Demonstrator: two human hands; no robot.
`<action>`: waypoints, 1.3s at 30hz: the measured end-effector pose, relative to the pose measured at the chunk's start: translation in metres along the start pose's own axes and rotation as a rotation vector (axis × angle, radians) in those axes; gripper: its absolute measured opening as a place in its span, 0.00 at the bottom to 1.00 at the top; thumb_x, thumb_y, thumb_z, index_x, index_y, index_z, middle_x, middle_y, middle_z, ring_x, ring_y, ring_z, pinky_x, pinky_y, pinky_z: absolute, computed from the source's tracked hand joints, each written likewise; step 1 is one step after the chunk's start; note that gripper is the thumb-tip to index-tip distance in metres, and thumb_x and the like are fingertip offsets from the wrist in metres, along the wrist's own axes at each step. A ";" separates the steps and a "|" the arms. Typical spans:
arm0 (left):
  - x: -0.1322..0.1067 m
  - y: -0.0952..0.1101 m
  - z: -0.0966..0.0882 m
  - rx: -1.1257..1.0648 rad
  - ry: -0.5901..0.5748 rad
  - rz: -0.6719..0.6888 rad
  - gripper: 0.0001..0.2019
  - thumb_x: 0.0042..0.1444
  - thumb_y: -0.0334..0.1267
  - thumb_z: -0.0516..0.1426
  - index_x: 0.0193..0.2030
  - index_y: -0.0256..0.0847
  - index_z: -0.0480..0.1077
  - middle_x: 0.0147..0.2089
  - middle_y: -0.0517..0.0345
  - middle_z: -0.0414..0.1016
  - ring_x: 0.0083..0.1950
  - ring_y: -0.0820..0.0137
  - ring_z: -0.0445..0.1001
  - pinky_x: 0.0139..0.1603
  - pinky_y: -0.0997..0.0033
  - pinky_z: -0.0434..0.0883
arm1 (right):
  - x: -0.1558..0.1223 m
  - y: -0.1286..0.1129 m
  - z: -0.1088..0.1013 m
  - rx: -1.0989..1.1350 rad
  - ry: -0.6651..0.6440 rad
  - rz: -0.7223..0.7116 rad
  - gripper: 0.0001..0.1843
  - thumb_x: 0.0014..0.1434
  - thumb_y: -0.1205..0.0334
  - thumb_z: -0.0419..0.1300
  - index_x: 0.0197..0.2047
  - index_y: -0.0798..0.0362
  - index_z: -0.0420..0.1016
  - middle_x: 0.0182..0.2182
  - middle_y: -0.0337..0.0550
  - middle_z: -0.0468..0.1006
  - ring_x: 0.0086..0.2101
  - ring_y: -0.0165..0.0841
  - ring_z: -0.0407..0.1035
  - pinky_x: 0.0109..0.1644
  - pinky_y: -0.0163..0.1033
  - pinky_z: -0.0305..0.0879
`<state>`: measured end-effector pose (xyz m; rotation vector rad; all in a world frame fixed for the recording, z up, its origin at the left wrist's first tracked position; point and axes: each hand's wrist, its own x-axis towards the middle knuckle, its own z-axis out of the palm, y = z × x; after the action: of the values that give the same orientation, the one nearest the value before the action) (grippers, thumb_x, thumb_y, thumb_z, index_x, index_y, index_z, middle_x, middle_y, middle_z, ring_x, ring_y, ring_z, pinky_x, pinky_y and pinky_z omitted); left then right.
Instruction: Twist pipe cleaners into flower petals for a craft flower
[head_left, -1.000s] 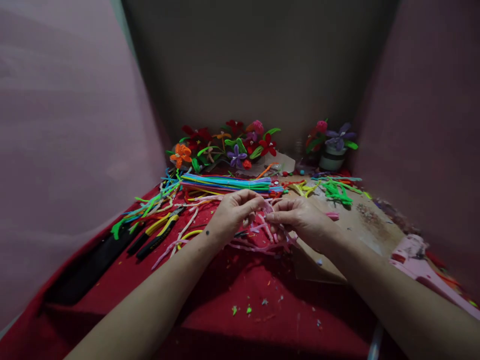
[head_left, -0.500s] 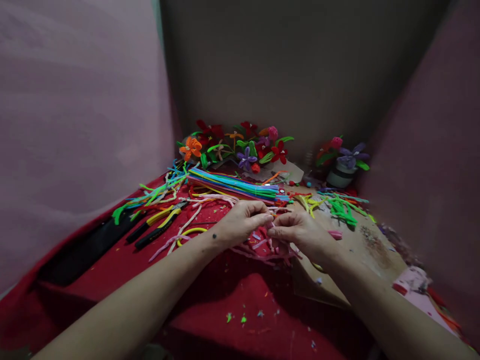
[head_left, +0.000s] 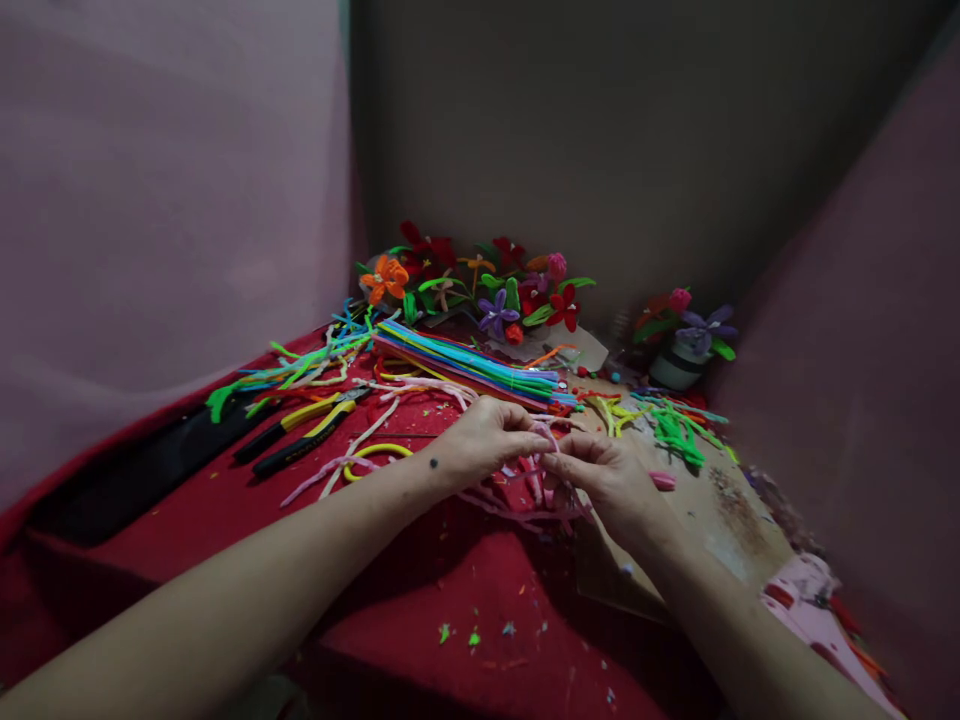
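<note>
My left hand (head_left: pixel 491 437) pinches a pink pipe cleaner (head_left: pixel 553 437) between thumb and forefinger. Close beside it, my right hand (head_left: pixel 604 475) grips the same pipe cleaner, which bends in a small curve between the fingertips. Its far ends are partly hidden by my fingers. Below and around the hands, more pink pipe cleaners (head_left: pixel 510 512) lie loosely on the red cloth. A bundle of multicoloured pipe cleaners (head_left: pixel 472 362) rests just beyond my hands.
Yellow-and-black pliers (head_left: pixel 304 430) lie at left. Pipe-cleaner flowers (head_left: pixel 496 315) stand at the back, with a small flower pot (head_left: pixel 679 362) to the right. Green pipe cleaners (head_left: pixel 679 435) rest on a brown board (head_left: pixel 720 500). A pink tool (head_left: pixel 814 610) sits at the right edge.
The camera view has shifted slightly. My hands have drawn a little apart, and a curve of the pink pipe cleaner now shows between them.
</note>
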<state>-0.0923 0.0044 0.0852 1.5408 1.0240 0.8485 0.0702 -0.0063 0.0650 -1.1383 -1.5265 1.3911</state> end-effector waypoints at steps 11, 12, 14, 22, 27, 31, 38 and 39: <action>-0.001 -0.006 0.008 -0.169 -0.009 -0.020 0.03 0.46 0.30 0.56 0.27 0.34 0.72 0.17 0.66 0.63 0.17 0.81 0.54 0.19 0.79 0.51 | -0.001 0.016 -0.002 0.206 -0.024 0.023 0.09 0.47 0.59 0.66 0.25 0.55 0.72 0.19 0.36 0.72 0.19 0.25 0.62 0.24 0.32 0.57; 0.000 -0.006 0.008 -0.185 -0.002 -0.014 0.03 0.45 0.30 0.57 0.26 0.34 0.72 0.17 0.66 0.64 0.18 0.81 0.55 0.19 0.79 0.52 | -0.001 0.017 -0.003 0.222 -0.037 0.033 0.09 0.47 0.59 0.66 0.25 0.55 0.72 0.19 0.36 0.72 0.19 0.25 0.62 0.24 0.32 0.57; 0.000 -0.007 0.007 -0.206 -0.007 -0.007 0.02 0.45 0.30 0.57 0.25 0.34 0.71 0.18 0.65 0.65 0.18 0.82 0.57 0.19 0.79 0.53 | -0.001 0.018 -0.004 0.253 -0.065 0.050 0.09 0.47 0.59 0.65 0.24 0.56 0.72 0.19 0.37 0.72 0.19 0.25 0.63 0.24 0.32 0.57; 0.003 -0.003 0.007 -0.136 -0.023 -0.002 0.06 0.47 0.36 0.57 0.28 0.35 0.71 0.19 0.64 0.66 0.17 0.81 0.56 0.18 0.79 0.52 | -0.001 0.008 -0.003 0.230 -0.065 0.035 0.11 0.46 0.58 0.65 0.21 0.56 0.72 0.17 0.38 0.72 0.18 0.26 0.62 0.23 0.33 0.56; 0.006 -0.002 0.015 0.166 0.212 0.230 0.05 0.45 0.33 0.57 0.22 0.36 0.72 0.22 0.62 0.71 0.24 0.77 0.65 0.27 0.77 0.61 | -0.001 0.008 -0.003 0.228 -0.062 0.105 0.11 0.44 0.58 0.65 0.20 0.56 0.69 0.17 0.38 0.72 0.18 0.27 0.64 0.24 0.34 0.58; 0.017 0.001 0.018 0.275 0.254 0.192 0.07 0.44 0.35 0.58 0.19 0.36 0.70 0.18 0.62 0.67 0.22 0.77 0.62 0.24 0.77 0.58 | 0.002 0.013 -0.005 0.307 -0.086 0.126 0.12 0.42 0.57 0.65 0.22 0.56 0.69 0.17 0.39 0.73 0.18 0.29 0.65 0.23 0.34 0.60; 0.028 0.010 0.006 0.000 0.085 0.014 0.16 0.49 0.50 0.56 0.26 0.36 0.68 0.19 0.63 0.64 0.16 0.80 0.55 0.17 0.77 0.50 | 0.009 0.006 -0.010 0.465 0.073 0.068 0.12 0.37 0.60 0.68 0.23 0.57 0.72 0.17 0.35 0.70 0.18 0.24 0.59 0.22 0.32 0.54; 0.026 0.010 0.005 0.012 0.046 -0.013 0.17 0.47 0.51 0.57 0.27 0.36 0.68 0.19 0.63 0.64 0.16 0.80 0.55 0.17 0.77 0.50 | 0.010 0.006 -0.011 0.475 0.092 0.046 0.12 0.37 0.60 0.68 0.24 0.57 0.73 0.17 0.35 0.69 0.18 0.23 0.58 0.23 0.32 0.53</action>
<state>-0.0759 0.0259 0.0944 1.5290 1.0731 0.8739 0.0782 0.0062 0.0598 -0.9272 -1.0319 1.5991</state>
